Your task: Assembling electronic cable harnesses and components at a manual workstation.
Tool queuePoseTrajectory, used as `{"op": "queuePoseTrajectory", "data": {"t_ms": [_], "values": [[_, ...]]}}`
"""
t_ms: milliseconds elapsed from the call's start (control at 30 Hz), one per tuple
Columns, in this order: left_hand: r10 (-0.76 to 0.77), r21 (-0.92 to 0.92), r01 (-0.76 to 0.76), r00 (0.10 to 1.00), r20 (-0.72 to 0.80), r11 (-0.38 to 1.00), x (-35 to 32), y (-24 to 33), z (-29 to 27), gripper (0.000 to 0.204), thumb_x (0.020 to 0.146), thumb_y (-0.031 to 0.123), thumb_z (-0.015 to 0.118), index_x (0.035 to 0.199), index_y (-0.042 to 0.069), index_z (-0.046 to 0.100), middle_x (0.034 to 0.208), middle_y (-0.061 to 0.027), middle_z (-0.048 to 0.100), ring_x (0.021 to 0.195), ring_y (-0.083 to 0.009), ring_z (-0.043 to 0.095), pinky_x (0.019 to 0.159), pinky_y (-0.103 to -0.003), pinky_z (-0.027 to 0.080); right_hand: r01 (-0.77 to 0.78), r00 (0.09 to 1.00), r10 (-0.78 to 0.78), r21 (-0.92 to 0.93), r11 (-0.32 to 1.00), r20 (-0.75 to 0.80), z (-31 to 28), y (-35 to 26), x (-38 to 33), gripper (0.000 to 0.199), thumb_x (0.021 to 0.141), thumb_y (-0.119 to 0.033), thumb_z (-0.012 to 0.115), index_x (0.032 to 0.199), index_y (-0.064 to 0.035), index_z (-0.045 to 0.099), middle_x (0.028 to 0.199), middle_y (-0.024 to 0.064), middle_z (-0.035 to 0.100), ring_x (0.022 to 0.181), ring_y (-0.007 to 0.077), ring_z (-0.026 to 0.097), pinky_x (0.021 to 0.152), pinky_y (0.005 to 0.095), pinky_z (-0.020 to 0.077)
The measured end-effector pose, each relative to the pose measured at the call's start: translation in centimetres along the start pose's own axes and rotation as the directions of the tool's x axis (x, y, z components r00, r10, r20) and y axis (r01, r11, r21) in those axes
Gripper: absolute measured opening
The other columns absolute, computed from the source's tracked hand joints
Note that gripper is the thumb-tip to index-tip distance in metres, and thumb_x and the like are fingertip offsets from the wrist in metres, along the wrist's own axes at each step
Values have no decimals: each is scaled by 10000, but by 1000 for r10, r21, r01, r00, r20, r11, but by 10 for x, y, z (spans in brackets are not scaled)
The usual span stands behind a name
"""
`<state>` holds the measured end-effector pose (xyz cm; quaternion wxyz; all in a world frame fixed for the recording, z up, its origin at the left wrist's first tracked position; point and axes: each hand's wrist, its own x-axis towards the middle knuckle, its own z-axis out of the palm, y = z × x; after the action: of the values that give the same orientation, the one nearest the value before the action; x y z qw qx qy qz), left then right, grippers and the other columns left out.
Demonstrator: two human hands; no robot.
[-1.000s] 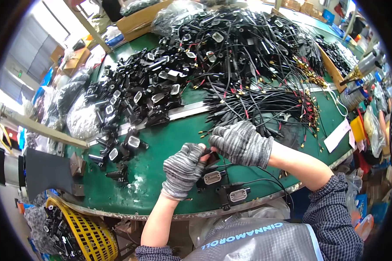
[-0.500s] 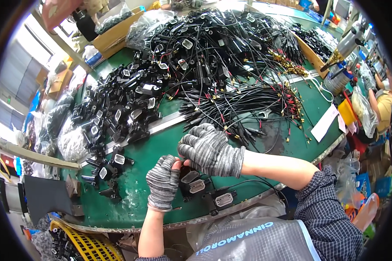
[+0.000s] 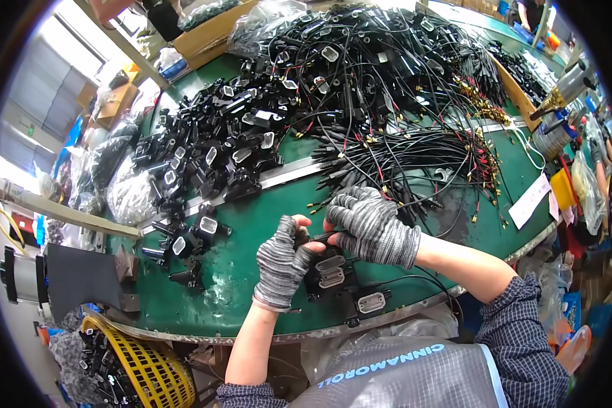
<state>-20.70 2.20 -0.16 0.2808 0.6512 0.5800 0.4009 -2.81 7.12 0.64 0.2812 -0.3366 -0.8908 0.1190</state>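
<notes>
My left hand (image 3: 282,266), in a grey striped knit glove with bare fingertips, is closed around one end of a small black part (image 3: 317,238). My right hand (image 3: 375,228), gloved alike, pinches the other end from the right; its fingers partly cover the part, so its exact kind is unclear. Just below the hands, black housings with pale rounded-rectangular faces (image 3: 331,277) lie on the green table (image 3: 251,234). Closer to the front edge rests another such housing (image 3: 370,302), with a black cable (image 3: 415,277) near it.
A heap of black housings (image 3: 211,156) covers the left back. Bundled black cables with gold ends (image 3: 408,156) lie behind my right hand. A metal strip (image 3: 292,173) crosses the table. A yellow basket (image 3: 149,367) stands at the lower left, a pneumatic-looking tool (image 3: 564,88) at the right.
The view has shifted, so the scene sits further right. My left thumb and index finger have spread apart, and the small black part now shows between my hands.
</notes>
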Motion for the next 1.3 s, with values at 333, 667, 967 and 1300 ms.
{"op": "queuePoseTrajectory", "data": {"t_ms": [333, 667, 967, 1300], "values": [[212, 262, -228, 973, 86, 938, 1, -2, 0, 226, 725, 213, 666, 867, 64, 575, 770, -102, 589, 671, -273, 588, 581, -327, 464, 89, 996, -90, -66, 994, -17, -3, 0, 0, 208, 704, -304, 598, 792, -115, 592, 783, 46, 570, 809, 246, 537, 770, 402, 376], [233, 196, -243, 970, 70, 950, 4, -1, 0, 161, 797, 216, 580, 854, 66, 590, 778, -113, 588, 672, -294, 575, 576, -351, 454, 155, 988, -156, -162, 975, 7, -7, 2, 7, 217, 708, -303, 601, 807, -110, 590, 832, 51, 578, 823, 250, 539, 770, 400, 390], [-55, 321, 40, 998, 38, 946, 21, -67, -59, 279, 872, 321, 501, 946, 72, 602, 808, -114, 596, 718, -266, 552, 664, -322, 449, -18, 974, -65, -357, 934, -218, -87, 61, -24, 152, 698, -188, 628, 815, -104, 582, 852, 51, 578, 762, 263, 551, 679, 370, 439], [-464, 846, 211, 885, 47, 490, 74, -100, -114, 381, 775, 223, 626, 1104, 66, 516, 821, -100, 613, 767, -188, 594, 712, -280, 457, 131, 989, -96, -352, 927, 115, -66, 63, -77, 124, 736, -193, 607, 815, -102, 580, 790, 77, 583, 699, 274, 567, 587, 395, 444]]}}
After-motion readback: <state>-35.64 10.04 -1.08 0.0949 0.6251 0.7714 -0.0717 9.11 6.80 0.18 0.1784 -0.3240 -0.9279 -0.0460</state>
